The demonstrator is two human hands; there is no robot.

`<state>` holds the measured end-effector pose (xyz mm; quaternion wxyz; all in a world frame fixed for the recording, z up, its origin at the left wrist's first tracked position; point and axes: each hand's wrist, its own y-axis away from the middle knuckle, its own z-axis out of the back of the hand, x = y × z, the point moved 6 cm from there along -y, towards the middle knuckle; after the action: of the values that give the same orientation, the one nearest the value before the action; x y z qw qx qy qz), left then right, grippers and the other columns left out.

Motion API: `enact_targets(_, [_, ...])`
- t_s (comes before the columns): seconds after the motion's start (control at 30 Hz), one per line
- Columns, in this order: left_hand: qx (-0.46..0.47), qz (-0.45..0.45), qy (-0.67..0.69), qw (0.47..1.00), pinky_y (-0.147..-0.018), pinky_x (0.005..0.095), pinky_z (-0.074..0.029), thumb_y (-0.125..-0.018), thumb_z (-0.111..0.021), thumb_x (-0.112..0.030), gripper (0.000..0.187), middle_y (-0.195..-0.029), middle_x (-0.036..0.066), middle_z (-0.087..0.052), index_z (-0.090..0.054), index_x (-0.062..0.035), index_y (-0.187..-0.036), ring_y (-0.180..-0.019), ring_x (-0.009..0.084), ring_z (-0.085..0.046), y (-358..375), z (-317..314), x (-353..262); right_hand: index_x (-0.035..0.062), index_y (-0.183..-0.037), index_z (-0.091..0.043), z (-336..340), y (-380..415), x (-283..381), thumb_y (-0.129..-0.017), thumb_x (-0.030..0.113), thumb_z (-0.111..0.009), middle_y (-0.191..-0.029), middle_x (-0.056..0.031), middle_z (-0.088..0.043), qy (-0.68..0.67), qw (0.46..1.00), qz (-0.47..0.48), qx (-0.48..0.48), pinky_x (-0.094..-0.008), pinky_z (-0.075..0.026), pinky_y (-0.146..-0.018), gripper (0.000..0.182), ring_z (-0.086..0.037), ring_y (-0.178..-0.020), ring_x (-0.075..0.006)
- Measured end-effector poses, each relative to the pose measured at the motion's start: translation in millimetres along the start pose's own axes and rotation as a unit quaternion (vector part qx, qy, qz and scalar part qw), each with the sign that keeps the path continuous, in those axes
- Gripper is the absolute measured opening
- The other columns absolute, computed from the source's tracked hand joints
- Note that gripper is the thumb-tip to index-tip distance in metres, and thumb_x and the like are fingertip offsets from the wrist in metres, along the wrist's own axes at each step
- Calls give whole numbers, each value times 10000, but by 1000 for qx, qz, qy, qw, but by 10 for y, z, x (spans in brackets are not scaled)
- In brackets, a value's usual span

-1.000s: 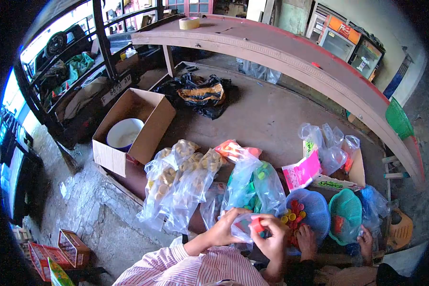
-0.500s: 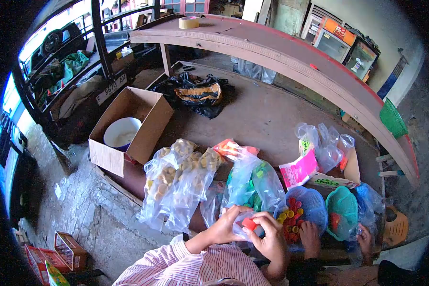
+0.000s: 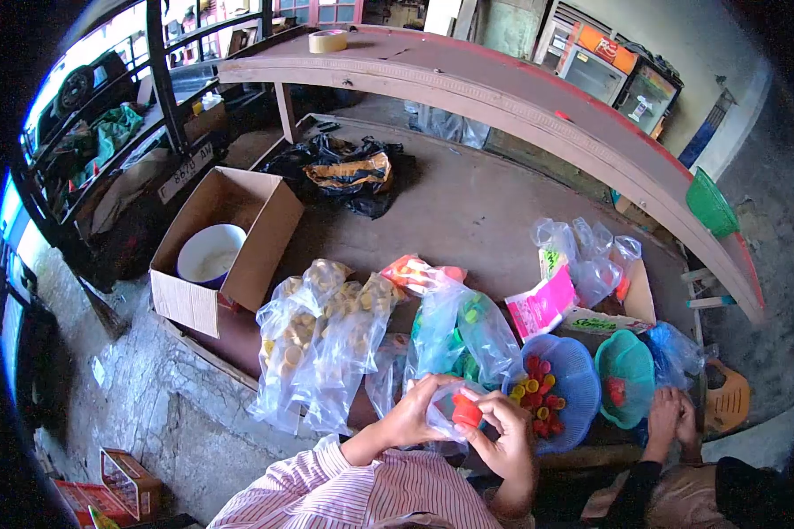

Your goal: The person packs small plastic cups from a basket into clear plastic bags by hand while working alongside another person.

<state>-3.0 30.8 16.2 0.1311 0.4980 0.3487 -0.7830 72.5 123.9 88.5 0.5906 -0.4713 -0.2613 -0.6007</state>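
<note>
In front of my striped shirt, my left hand (image 3: 411,413) is closed on a small clear plastic bag (image 3: 441,414), fingers curled along its edge. My right hand (image 3: 508,438) faces it from the other side, thumb and fingers bent around red plastic caps (image 3: 467,412) at the bag. Just right of my hands is a blue basket (image 3: 582,388) with loose red and yellow caps (image 3: 538,395). Behind them rests a clear bag of green caps (image 3: 469,339). To the left lie clear bags of tan, yellowish caps (image 3: 302,335).
A co-worker's hands (image 3: 669,414) are together beside a teal basket (image 3: 631,414) holding a red bundle. Farther off are an open carton (image 3: 278,220) with a white bucket (image 3: 210,251), a black plastic bag (image 3: 362,198), a cut carton (image 3: 641,304) and a raised bench (image 3: 494,84).
More red shows between my hands, and my right fingers have shifted slightly at the bag. The co-worker's hand has left the blue basket and joined the other at the right. The view has shifted slightly.
</note>
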Motion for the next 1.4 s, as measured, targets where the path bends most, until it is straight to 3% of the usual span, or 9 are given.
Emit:
enact_targets(0.07, [0,0,9,1000,-855,359,-374,-553,-799,-305,724,-1078,132,-505,-452,-24,-1122,-995,269,-500,-2,-7,18,-37,-785,-501,13,-24,55,-714,-1,-649,-864,-105,-522,-99,994,-36,-17,-262,-469,-797,168,-556,-981,-232])
enact_targets(0.2, [5,10,26,1000,-870,356,-368,-544,-804,-298,733,-1086,130,-501,-447,-16,-1119,-1009,254,-494,0,-12,72,-28,-789,-497,57,-44,56,-704,-16,-645,-871,-103,-518,-92,992,-86,-2,-264,-467,-773,171,-560,-938,-206])
enact_targets(0.27, [9,3,13,1000,-868,355,-371,-538,-807,-293,737,-1091,129,-499,-446,-14,-1117,-1011,250,-495,-35,33,58,-20,-794,-494,151,-132,266,-691,-37,-630,-881,-97,-515,79,993,78,-37,-264,-456,-748,171,-552,-865,-177])
enact_targets(0.43, [-41,-23,30,998,-859,352,-347,-506,-811,-268,746,-1101,104,-505,-445,-46,-1116,-1031,243,-489,-316,358,-104,-17,-757,-484,302,-367,247,-718,-48,-609,-986,-119,-491,-119,989,25,-84,-266,-471,-715,135,-548,-835,-158])
enact_targets(0.53, [-69,-48,-10,996,-856,344,-360,-494,-816,-263,746,-1089,105,-511,-444,-34,-1099,-1013,246,-501,-518,528,-218,-21,-771,-516,385,-563,297,-678,-18,-681,-984,-108,-535,-131,989,40,-60,-256,-512,-706,189,-575,-845,-153])
enact_targets(0.67, [-96,-54,39,993,-771,303,-429,-513,-818,-256,735,-1009,102,-520,-440,-23,-1099,-921,207,-528,-649,591,-307,-21,-927,-538,390,-723,205,-713,-7,-660,-1028,-87,-527,-281,959,-3,-48,-284,-487,-787,246,-561,-903,-161])
enact_targets(1.0, [-102,-12,-22,994,-820,321,-317,-499,-806,-300,778,-1090,96,-496,-439,-46,-1135,-987,245,-478,-561,387,-259,-62,-948,-561,325,-731,184,-754,-15,-613,-1115,-109,-506,-305,952,1,-29,-283,-452,-826,205,-541,-965,-168])
enact_targets(1.2, [-122,-22,-34,992,-807,321,-330,-499,-807,-316,777,-1078,98,-507,-443,-54,-1132,-974,245,-489,-551,421,-303,-38,-804,-594,317,-676,299,-762,18,-617,-1114,-126,-513,-255,964,61,-33,-295,-463,-813,74,-546,-967,-180])
enact_targets(1.4, [-129,-19,-48,990,-785,320,-329,-504,-803,-318,771,-1065,95,-510,-443,-53,-1132,-949,239,-489,-537,437,-367,1,-810,-612,325,-624,612,-630,62,-714,-1169,-184,-473,162,968,193,-19,-376,-405,-876,216,-507,-1045,-309])
